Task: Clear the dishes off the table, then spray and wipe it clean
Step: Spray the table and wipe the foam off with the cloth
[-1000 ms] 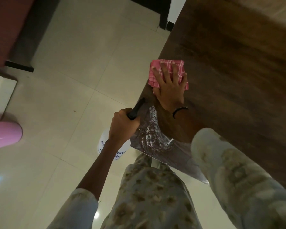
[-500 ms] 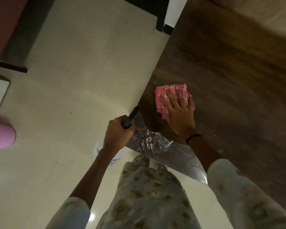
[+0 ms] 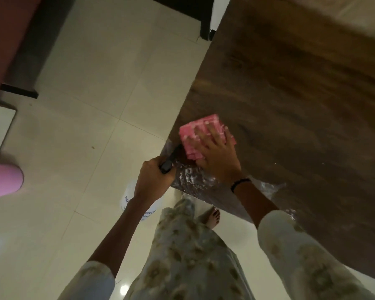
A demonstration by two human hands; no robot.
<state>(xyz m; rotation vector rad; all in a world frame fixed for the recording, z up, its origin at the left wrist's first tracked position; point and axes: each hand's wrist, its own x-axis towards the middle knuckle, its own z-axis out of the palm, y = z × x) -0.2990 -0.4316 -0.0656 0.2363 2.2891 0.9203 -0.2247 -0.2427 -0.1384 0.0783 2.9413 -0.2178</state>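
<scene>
1. Pale tiled floor (image 3: 85,105) fills the left of the frame; the dark wooden table (image 3: 301,105) fills the right.
2. The right hand (image 3: 217,156) presses flat, fingers spread, on the pink cloth (image 3: 191,135) at the table's left edge, mid-frame.
3. The left hand (image 3: 154,180) grips the spray bottle (image 3: 132,198) beside the wet corner.

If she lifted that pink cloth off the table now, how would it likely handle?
The cloth would probably sag limply: it is folded fabric, flattened under the right hand. It is likely damp and a little slick, given the foam on the table beside it. Probably light.
</scene>
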